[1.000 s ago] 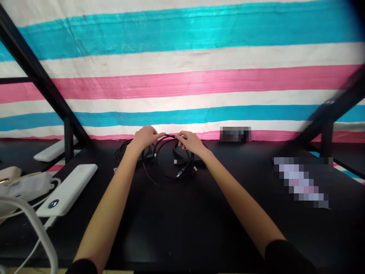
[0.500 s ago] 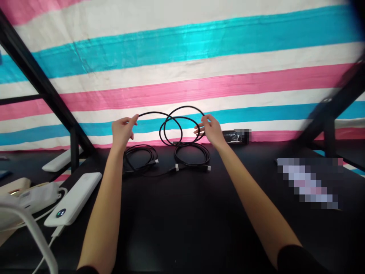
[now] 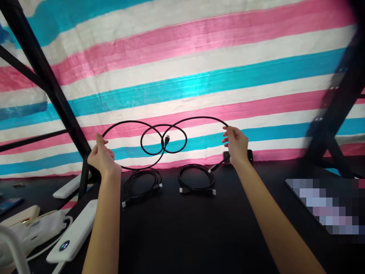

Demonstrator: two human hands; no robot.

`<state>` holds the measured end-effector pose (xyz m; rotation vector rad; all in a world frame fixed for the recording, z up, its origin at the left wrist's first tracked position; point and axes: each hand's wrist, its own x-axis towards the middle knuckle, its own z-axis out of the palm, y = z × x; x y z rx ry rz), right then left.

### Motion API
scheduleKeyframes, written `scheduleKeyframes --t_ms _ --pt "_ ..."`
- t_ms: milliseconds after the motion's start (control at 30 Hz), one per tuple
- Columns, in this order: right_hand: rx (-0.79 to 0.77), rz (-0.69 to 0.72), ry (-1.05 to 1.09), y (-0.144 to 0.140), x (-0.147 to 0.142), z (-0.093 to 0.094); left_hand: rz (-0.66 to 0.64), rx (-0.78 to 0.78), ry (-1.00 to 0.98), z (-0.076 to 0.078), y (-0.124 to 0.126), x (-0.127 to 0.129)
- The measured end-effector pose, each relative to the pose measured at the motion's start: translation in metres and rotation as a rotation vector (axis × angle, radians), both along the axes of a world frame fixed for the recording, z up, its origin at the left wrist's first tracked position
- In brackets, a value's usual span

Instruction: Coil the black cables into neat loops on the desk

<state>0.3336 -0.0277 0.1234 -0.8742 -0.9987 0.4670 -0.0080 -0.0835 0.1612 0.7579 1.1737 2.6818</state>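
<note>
A long black cable [image 3: 164, 141] hangs in the air in loose loops between my two hands, above the black table [image 3: 185, 236]. My left hand [image 3: 101, 156] grips its left loop, and my right hand [image 3: 236, 144] pinches its right end near a plug. One plug dangles in the middle of the loops. Below, two more coiled black cables lie flat on the table: one on the left [image 3: 142, 182], one on the right [image 3: 196, 179].
A white power bank [image 3: 74, 233] with a lit indicator lies at the left, beside white cables and another white device [image 3: 68, 186]. Black frame bars [image 3: 42, 72] slant at both sides. A striped pink, teal and white sheet [image 3: 199, 68] hangs behind. A small black object [image 3: 249, 155] sits at the back.
Both hands picked one cable out of the pile, lifted it and spread apart, stretching its loops wider. The view tilted upward.
</note>
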Motion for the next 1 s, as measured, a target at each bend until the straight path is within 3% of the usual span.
scheduleKeyframes --t_ms 133,267,433,567,633,833,1000 --pt "0.003 0.115 -0.010 -0.018 -0.014 0.015 -0.092 0.031 0.285 0.009 -0.016 0.030" --pt "-0.013 0.337 -0.268 -0.035 -0.030 0.025 -0.251 -0.078 0.482 0.010 -0.029 0.054" --pt "-0.042 0.558 -0.446 -0.052 -0.042 0.029 -0.473 -0.171 0.659 0.009 -0.035 0.068" --pt "-0.069 0.652 -0.504 -0.062 -0.050 0.032 -0.508 -0.204 0.781 0.009 -0.041 0.077" --pt "-0.086 0.665 -0.552 -0.064 -0.054 0.032 -0.569 -0.252 0.809 0.008 -0.044 0.082" --pt "-0.077 0.525 -0.583 -0.065 -0.060 0.032 -0.777 -0.276 0.804 0.005 -0.046 0.096" --pt "-0.141 0.558 -0.440 -0.072 -0.059 0.036 -0.739 -0.274 0.907 0.003 -0.042 0.094"
